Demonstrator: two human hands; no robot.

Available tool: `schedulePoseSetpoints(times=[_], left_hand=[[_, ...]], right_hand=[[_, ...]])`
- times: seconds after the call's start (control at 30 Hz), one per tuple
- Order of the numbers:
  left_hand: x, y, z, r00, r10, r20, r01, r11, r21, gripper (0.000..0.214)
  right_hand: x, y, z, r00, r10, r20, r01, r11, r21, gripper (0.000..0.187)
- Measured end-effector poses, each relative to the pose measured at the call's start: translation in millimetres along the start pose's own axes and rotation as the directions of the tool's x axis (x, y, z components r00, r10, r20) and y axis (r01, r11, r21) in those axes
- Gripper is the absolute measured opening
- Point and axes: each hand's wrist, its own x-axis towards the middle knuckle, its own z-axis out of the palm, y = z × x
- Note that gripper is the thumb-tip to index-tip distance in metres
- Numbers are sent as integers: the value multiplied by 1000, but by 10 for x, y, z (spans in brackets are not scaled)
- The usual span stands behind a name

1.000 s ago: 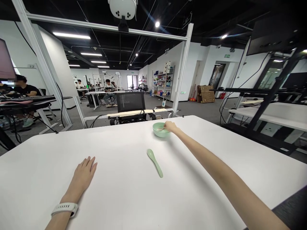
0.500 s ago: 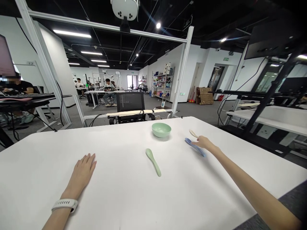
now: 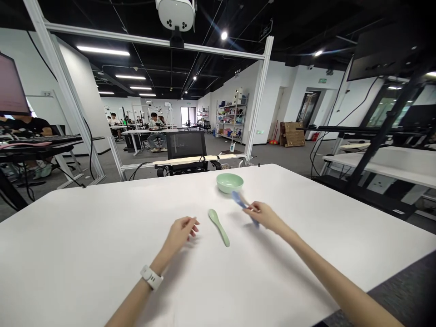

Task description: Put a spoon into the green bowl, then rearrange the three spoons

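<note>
My right hand (image 3: 265,216) is closed on a blue spoon (image 3: 239,199) and a cream-coloured spoon (image 3: 245,200), both lifted off the table and slightly blurred by motion. Their bowl ends point toward a light green bowl (image 3: 230,183) at the far side of the white table (image 3: 102,254). Between my two hands lies a light green spoon (image 3: 220,228), its bowl end pointing away from me. My left hand (image 3: 180,231) hovers to the left of that spoon, apart from it, with loosely bent fingers and nothing in them. A white wristband (image 3: 151,277) circles the left wrist.
Beyond the table's far edge stand a black mesh chair (image 3: 186,144) and a metal frame (image 3: 259,100) carrying a white device (image 3: 175,14). At the left, a person (image 3: 34,125) sits at another desk. More people and shelves (image 3: 231,116) are farther back.
My right hand has moved left, carrying the blue and cream spoons toward the green bowl. My left hand has risen off the table and moved right, toward the green spoon.
</note>
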Motion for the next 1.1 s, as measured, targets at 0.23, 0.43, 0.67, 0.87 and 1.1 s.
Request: schedulePoseSetpoints(times=[0.23,0.43,0.67,0.87,1.1], left_hand=[[-72,115,554,982,-83,172,114,977,-182,77],[33,-35,408,990,-109,94,119,987,-108,65],[121,-67,409,997,-70,-16,72,979,193,47],[175,81,602,995,-88,-56,104,898,428,41],[268,142,794,992,-45,-116,106,801,589,42]], right_hand=[[-478,-714,875,953,-152,262,72,954,291,31],[-471,-759,913,938,-187,291,116,963,244,31],[-459,-566,831,984,-45,171,54,997,-48,21],[-373,-442,845,988,-73,133,85,993,-83,9],[27,128,149,987,-43,-152,31,996,-80,18]])
